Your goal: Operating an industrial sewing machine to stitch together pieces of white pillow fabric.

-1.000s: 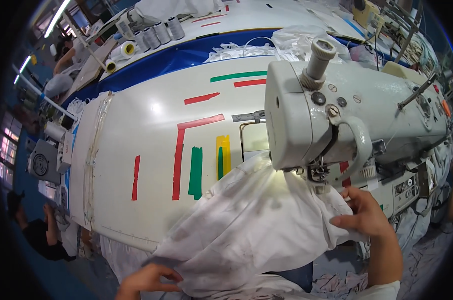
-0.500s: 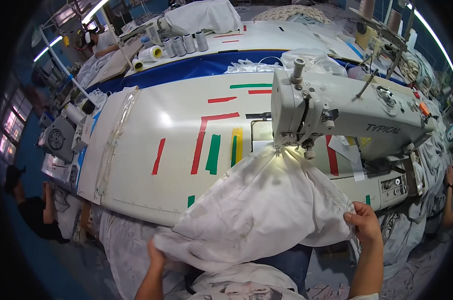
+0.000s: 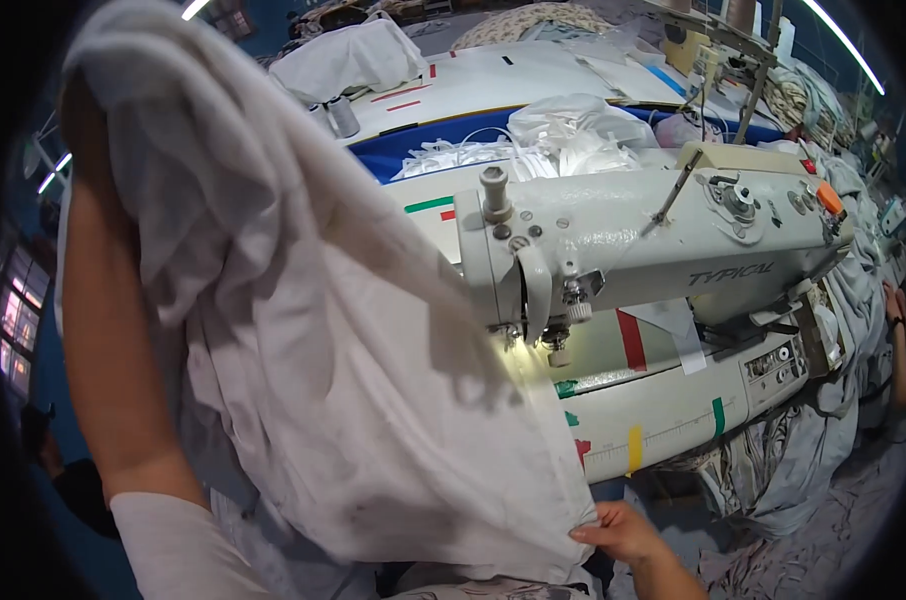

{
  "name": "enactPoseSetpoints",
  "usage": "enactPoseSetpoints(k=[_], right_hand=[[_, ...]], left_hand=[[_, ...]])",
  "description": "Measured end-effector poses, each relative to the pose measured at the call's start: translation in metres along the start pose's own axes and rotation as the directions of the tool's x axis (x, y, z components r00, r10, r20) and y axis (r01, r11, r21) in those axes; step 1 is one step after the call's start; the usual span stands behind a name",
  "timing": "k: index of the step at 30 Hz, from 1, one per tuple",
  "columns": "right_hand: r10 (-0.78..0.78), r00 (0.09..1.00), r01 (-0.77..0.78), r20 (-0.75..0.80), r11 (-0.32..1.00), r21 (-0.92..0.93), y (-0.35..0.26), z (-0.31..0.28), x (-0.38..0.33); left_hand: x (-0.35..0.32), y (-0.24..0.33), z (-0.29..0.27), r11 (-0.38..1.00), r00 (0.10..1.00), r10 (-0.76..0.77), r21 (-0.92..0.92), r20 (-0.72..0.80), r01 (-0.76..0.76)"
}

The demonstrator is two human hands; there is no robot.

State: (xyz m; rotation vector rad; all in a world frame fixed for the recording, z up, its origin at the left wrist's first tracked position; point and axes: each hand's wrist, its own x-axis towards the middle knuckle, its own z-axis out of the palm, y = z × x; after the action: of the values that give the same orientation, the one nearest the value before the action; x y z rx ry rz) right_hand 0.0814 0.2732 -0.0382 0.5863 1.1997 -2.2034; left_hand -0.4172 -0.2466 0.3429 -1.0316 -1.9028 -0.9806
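The big white cloth (image 3: 323, 330) fills the left half of the frame, hoisted high and draped over the person's raised left forearm (image 3: 103, 330), which runs up the left edge. The left hand itself is lost under the fabric near the upper left, so I cannot tell whether its grip is closed on the cloth or just propping it up. Down at the lower centre, the right hand (image 3: 621, 530) has its fingers pinched narrow on the cloth's bottom corner.

The hazards, as I judge them: the sheet's right edge hangs just beside the head of the sewing machine (image 3: 653, 240), close to the needle area (image 3: 553, 345) where the lamp glows. If that edge swings right, it could snag on the presser foot or on the knob (image 3: 493, 185) atop the machine head, and a tug from below would then drag or tear the cloth. The corner pinch looks light; a slip there and the lower hem drops toward the floor at the bottom of the frame. The lifted fabric also blocks the view of the white surface (image 3: 663, 420) with its coloured tape marks, so any lowering goes partly blind. Farther back, heaps of white fabric (image 3: 563, 135) sit well apart and out of trouble.
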Motion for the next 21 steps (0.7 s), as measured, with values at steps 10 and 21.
enactPoseSetpoints(k=[10, 21], right_hand=[[0.142, 0.982, -0.149, 0.122, 0.987, 0.053, 0.082, 0.009, 0.047], [0.228, 0.929, -0.197, 0.293, 0.972, -0.130, 0.058, 0.038, 0.049]], left_hand=[[-0.240, 0.005, 0.181, 0.291, 0.326, -0.941, 0.269, -0.092, 0.918], [-0.342, 0.086, 0.112, 0.515, 0.659, -0.752, 0.610, -0.015, 0.601]])
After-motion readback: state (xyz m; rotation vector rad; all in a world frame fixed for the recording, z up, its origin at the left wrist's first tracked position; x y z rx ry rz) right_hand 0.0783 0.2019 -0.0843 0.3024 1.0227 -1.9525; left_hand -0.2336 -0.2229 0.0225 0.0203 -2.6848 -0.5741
